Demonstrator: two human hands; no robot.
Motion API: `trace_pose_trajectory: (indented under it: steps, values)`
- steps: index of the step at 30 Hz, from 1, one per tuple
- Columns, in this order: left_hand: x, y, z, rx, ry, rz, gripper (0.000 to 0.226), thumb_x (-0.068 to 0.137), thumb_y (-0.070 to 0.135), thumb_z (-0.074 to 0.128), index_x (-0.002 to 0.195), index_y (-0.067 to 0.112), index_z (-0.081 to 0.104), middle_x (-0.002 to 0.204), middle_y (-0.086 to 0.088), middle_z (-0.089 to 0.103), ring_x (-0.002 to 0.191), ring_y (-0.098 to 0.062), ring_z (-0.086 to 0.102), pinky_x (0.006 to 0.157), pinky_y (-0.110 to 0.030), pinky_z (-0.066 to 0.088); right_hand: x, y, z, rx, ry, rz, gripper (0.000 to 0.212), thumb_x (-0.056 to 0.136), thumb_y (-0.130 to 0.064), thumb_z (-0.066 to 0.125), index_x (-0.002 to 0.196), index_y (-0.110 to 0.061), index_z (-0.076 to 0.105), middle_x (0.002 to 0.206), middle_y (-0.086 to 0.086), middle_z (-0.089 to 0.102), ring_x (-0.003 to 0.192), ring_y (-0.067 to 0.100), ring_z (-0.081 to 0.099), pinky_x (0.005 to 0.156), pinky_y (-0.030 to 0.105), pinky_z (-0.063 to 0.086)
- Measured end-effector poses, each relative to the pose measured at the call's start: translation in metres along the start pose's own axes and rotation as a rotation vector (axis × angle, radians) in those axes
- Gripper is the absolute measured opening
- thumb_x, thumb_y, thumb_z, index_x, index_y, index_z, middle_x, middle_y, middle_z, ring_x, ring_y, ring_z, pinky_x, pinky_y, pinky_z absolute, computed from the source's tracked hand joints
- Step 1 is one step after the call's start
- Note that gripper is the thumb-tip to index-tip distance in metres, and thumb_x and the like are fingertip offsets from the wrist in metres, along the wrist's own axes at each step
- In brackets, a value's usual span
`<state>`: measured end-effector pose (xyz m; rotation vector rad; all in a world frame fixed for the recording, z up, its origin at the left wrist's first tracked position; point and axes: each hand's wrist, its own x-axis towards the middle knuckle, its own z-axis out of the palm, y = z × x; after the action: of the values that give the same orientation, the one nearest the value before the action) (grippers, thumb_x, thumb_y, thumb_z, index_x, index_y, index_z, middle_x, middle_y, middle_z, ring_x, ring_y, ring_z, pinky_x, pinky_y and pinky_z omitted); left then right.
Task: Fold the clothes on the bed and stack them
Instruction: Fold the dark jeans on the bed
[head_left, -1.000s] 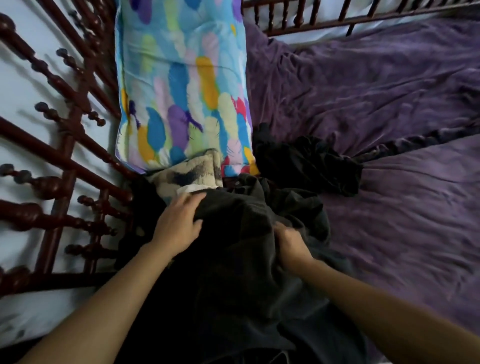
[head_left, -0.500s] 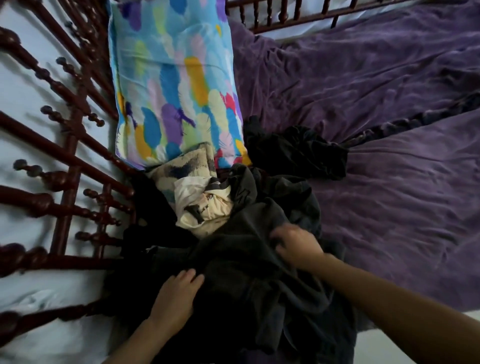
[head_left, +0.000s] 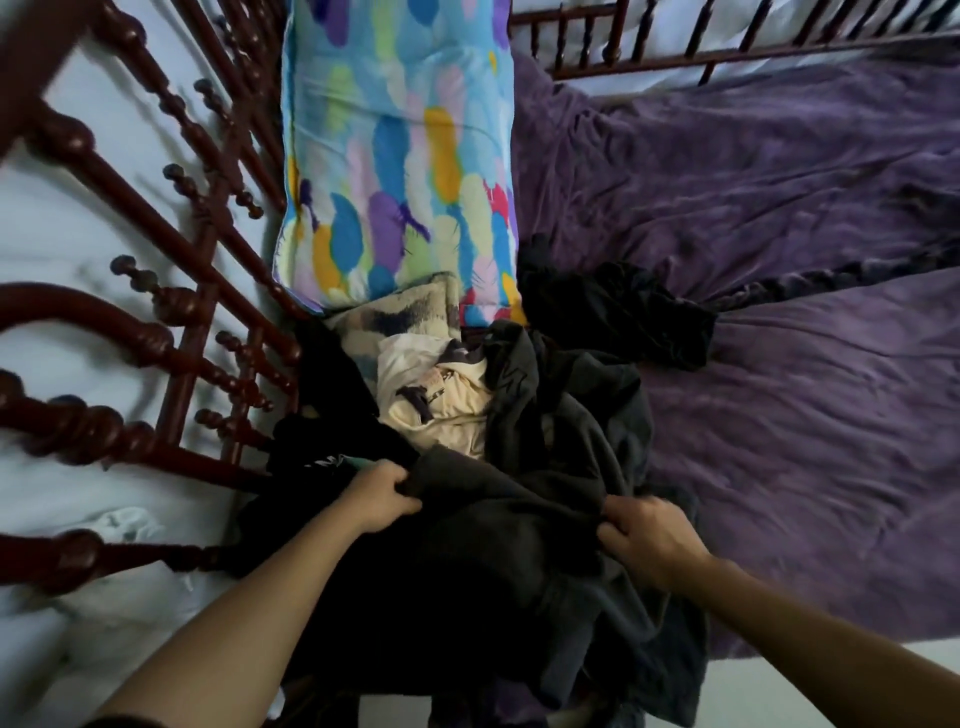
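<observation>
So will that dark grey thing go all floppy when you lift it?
Probably floppy: the dark grey garment bunches into soft folds where the left hand and right hand grip it. Likely a bit heavy, since it looks thick.

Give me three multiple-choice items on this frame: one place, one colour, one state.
1. The cream shirt lies: A) near the pillow, beside the dark grey garment; B) on the floor; C) over a chair.
2. The blanket is: A) green; B) purple; C) red.
3. The dark grey garment is: A) gripped by the left hand and the right hand; B) folded flat; C) untouched.
Answers: 1A, it shows between those two; 2B, its fabric is plainly purple; 3A, each hand clutches a bunch of its cloth.
</observation>
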<state>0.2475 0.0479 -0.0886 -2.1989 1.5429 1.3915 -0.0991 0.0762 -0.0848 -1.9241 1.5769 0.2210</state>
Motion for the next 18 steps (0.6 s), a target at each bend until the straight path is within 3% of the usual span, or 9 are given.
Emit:
trace_pose_trajectory:
  steps: [1,3,5,7,10,12,15,16,18]
  values:
    - [-0.003,0.012,0.0,-0.026,0.047,0.093,0.022,0.08,0.023,0.074,0.096,0.009,0.07,0.097,-0.007,0.07,0.097,-0.023,0.066,0.082,-0.029,0.048,-0.007,0.008,0.0,-0.052,-0.138,0.047,0.023,0.08,-0.041,0.046,0.079,-0.02,0.054,0.089,0.004,0.067,0.087,0.025,0.062,0.068,0.032,0.043]
    - [-0.015,0.044,-0.012,-0.072,0.131,0.291,0.031,0.085,0.022,0.07,0.113,0.009,0.067,0.11,-0.004,0.067,0.107,-0.019,0.061,0.091,-0.029,0.046,-0.011,0.014,-0.005,-0.13,-0.333,0.075,0.019,0.079,-0.037,0.046,0.087,-0.024,0.058,0.103,0.006,0.067,0.098,0.026,0.062,0.076,0.03,0.046]
    - [-0.039,0.079,-0.035,-0.094,0.2,0.487,0.038,0.088,0.022,0.067,0.123,0.008,0.061,0.122,0.002,0.06,0.115,-0.012,0.053,0.1,-0.028,0.042,-0.003,0.006,-0.021,-0.128,-0.255,0.031,0.034,0.085,-0.03,0.052,0.118,-0.026,0.055,0.124,0.006,0.061,0.113,0.026,0.058,0.087,0.03,0.044]
    - [-0.065,0.108,-0.056,-0.125,0.225,0.657,0.036,0.089,0.019,0.065,0.123,0.007,0.06,0.121,0.002,0.059,0.117,-0.01,0.053,0.103,-0.028,0.041,0.014,-0.015,-0.045,0.005,-0.031,-0.057,0.065,0.084,-0.031,0.061,0.143,-0.031,0.034,0.141,0.001,0.046,0.125,0.024,0.048,0.096,0.035,0.044]
    - [-0.116,0.138,-0.078,-0.139,0.164,0.798,0.034,0.091,0.017,0.062,0.124,0.007,0.058,0.119,0.002,0.063,0.115,-0.008,0.056,0.101,-0.026,0.044,0.03,-0.061,-0.082,0.213,0.051,-0.245,0.095,0.074,-0.025,0.075,0.15,-0.034,0.019,0.151,-0.004,0.03,0.136,0.018,0.035,0.108,0.04,0.037]
    - [-0.147,0.149,-0.084,-0.189,0.108,0.801,0.037,0.092,0.014,0.061,0.127,0.008,0.056,0.124,0.003,0.06,0.119,-0.004,0.054,0.103,-0.025,0.043,0.03,-0.085,-0.098,0.311,0.04,-0.302,0.087,0.073,-0.018,0.078,0.146,-0.027,0.033,0.143,-0.003,0.039,0.129,0.014,0.04,0.106,0.032,0.035]
    - [-0.19,0.154,-0.084,-0.226,0.131,0.827,0.022,0.09,0.016,0.064,0.111,0.013,0.059,0.111,0.004,0.065,0.107,-0.005,0.06,0.094,-0.022,0.048,0.008,-0.096,-0.116,0.261,0.088,-0.309,0.032,0.075,-0.02,0.074,0.105,-0.02,0.063,0.104,-0.003,0.062,0.103,0.017,0.058,0.083,0.028,0.044]
    - [-0.199,0.151,-0.082,-0.244,0.195,0.844,0.018,0.086,0.02,0.069,0.1,0.018,0.058,0.099,0.009,0.065,0.097,-0.003,0.062,0.084,-0.019,0.049,-0.003,-0.091,-0.122,0.257,0.143,-0.315,0.027,0.07,-0.027,0.073,0.095,-0.019,0.065,0.093,-0.004,0.064,0.096,0.019,0.062,0.078,0.03,0.047]
    - [-0.207,0.139,-0.075,-0.28,0.313,0.796,0.04,0.069,0.035,0.082,0.097,0.03,0.054,0.093,0.016,0.062,0.09,0.004,0.06,0.078,-0.013,0.046,-0.031,-0.074,-0.135,0.3,0.302,-0.319,0.027,0.06,-0.035,0.066,0.083,-0.021,0.065,0.076,-0.009,0.062,0.081,0.016,0.063,0.072,0.034,0.049]
